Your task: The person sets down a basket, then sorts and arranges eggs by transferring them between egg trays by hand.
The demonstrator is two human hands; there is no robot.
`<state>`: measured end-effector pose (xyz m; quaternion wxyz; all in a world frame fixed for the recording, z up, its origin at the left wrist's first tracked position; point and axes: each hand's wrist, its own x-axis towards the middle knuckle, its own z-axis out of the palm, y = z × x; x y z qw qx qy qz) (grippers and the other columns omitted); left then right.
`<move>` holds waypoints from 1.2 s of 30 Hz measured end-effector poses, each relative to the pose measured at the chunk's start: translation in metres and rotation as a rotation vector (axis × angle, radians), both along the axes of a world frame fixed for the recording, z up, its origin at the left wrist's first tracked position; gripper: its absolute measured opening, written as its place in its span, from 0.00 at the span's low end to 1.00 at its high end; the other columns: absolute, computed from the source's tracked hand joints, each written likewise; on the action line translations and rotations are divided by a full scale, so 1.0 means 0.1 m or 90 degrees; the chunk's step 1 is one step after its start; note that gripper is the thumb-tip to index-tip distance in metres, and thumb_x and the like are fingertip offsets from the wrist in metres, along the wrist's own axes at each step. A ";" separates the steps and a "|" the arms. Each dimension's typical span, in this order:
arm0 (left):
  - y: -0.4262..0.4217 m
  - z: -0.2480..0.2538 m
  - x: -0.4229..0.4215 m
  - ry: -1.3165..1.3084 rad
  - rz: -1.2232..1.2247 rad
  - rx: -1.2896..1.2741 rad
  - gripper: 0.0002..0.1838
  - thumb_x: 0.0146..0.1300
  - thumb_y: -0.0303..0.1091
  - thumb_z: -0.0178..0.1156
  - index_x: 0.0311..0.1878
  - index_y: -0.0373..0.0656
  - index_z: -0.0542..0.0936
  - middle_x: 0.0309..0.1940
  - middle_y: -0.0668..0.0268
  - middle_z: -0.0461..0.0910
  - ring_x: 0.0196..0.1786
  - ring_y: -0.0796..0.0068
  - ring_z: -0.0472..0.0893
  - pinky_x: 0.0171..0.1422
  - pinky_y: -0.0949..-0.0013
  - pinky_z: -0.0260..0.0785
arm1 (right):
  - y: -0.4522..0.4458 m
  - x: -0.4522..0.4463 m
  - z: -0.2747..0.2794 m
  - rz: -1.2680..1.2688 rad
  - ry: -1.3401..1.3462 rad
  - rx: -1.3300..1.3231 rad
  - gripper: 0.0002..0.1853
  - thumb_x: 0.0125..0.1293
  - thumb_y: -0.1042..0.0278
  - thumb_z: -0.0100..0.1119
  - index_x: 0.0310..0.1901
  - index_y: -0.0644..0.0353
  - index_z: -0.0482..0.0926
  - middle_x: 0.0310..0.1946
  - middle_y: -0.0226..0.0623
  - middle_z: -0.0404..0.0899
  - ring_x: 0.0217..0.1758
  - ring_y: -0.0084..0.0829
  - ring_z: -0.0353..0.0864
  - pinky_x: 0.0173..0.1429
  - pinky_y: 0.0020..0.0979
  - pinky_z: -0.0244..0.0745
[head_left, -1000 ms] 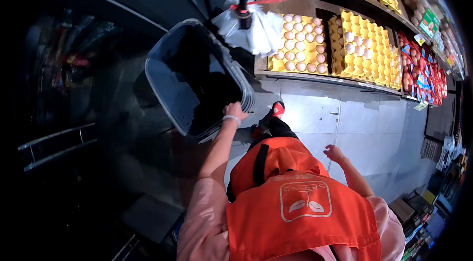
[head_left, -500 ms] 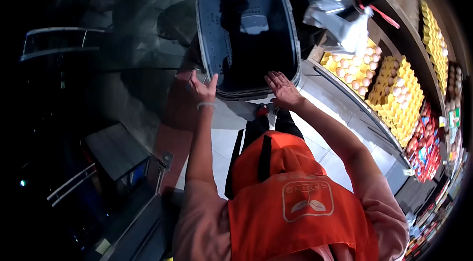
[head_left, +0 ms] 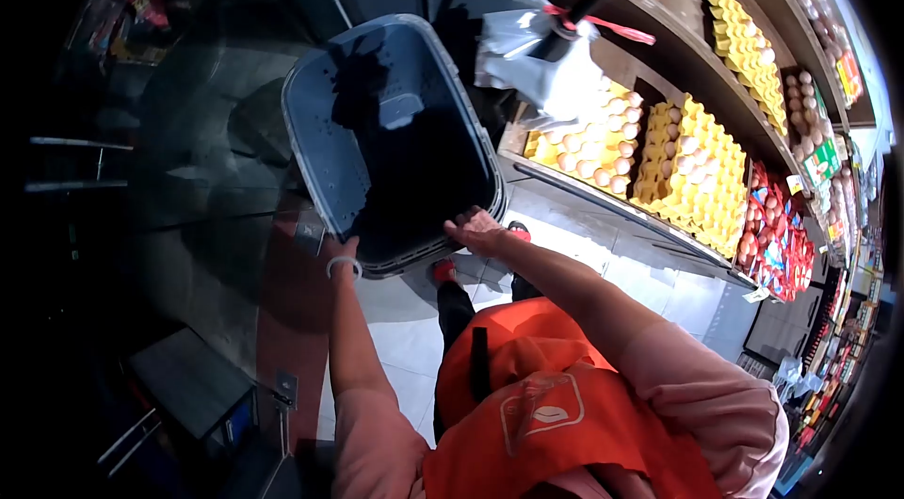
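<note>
- the grey-blue basket (head_left: 325, 136) is at upper centre-left of the frame, open side showing, with layered rims along its near edge, so it may be nested with others.
- its long axis slants from upper left to lower right; the short near end faces the person, between the two hands.
- the left hand (head_left: 345, 247), with a pale wristband, is at the near-left corner; the basket lies up and to the right of it. its fingers are mostly hidden, so whether it grips the rim cannot be told.
- the right hand (head_left: 478, 231) is at the near-right corner; the basket lies up and to the left of it. its fingers look extended rather than clenched, but a grasp cannot be confirmed.
- neither hand is clearly nearer: each is beside its own corner.
- white plastic bags (head_left: 541, 66) hang beyond the basket's right side, with yellow egg trays (head_left: 692, 169) farther right.
</note>
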<state>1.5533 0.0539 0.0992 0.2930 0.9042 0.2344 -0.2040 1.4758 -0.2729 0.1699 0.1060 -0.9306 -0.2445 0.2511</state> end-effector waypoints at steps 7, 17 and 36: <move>-0.33 -0.10 -1.10 0.024 0.141 0.041 0.41 0.44 0.44 0.72 0.58 0.31 0.68 0.56 0.49 0.74 0.55 0.53 0.75 0.60 0.62 0.64 | -0.52 -0.60 -0.12 0.131 -0.122 0.086 0.11 0.58 0.70 0.51 0.43 0.60 0.67 0.27 0.37 0.76 0.35 0.38 0.80 0.42 0.37 0.71; -0.26 -0.83 -2.70 0.099 0.197 0.078 0.36 0.43 0.45 0.72 0.54 0.35 0.74 0.51 0.54 0.78 0.53 0.53 0.76 0.60 0.60 0.65 | -0.92 -1.72 -0.24 0.224 -0.143 0.089 0.10 0.59 0.65 0.51 0.41 0.57 0.67 0.25 0.31 0.76 0.31 0.33 0.80 0.38 0.37 0.70; -2.04 0.01 -4.49 -0.064 0.333 -0.088 0.31 0.39 0.35 0.74 0.48 0.33 0.74 0.45 0.53 0.80 0.46 0.54 0.79 0.54 0.61 0.69 | -2.13 -2.96 -0.24 0.313 -0.134 0.093 0.17 0.48 0.64 0.59 0.39 0.55 0.67 0.26 0.32 0.74 0.32 0.34 0.80 0.41 0.37 0.71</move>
